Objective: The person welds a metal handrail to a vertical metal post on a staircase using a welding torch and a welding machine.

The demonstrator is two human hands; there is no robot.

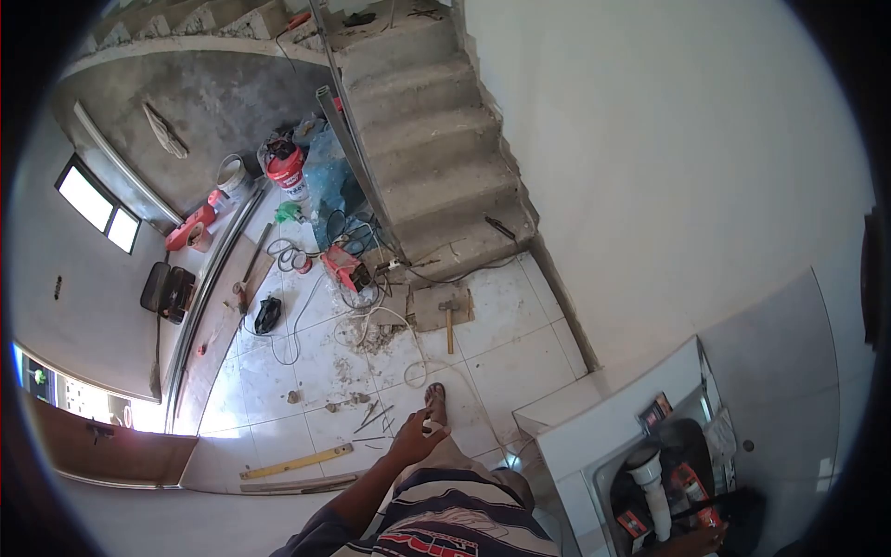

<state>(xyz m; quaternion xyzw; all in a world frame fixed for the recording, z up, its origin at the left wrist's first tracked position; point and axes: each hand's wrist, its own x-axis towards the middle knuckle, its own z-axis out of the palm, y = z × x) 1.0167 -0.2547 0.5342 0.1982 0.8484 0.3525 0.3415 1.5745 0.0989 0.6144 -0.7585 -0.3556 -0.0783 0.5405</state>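
Observation:
My left hand (418, 440) hangs in front of my striped shirt, above the tiled floor and near my sandalled foot (435, 397). Its fingers are loosely curved and apart; a small pale spot shows between them, most likely floor. At the lower right edge, my right hand (702, 540) reaches to the sink (603, 483), beside a red-and-black package (689, 485) and a black strap. Shadow and the frame edge hide most of its fingers. A white plastic drain pipe (655, 501) with a dark flared top lies in the sink, beside a small red box (634, 523).
Concrete stairs (436, 139) rise ahead. A hammer (449, 325), a red machine (346, 268) with cables, rubble and a yellow spirit level (297, 461) lie on the floor. Long metal profiles (212, 278) run along the left. A red bucket (286, 170) stands by blue plastic sheeting (329, 176).

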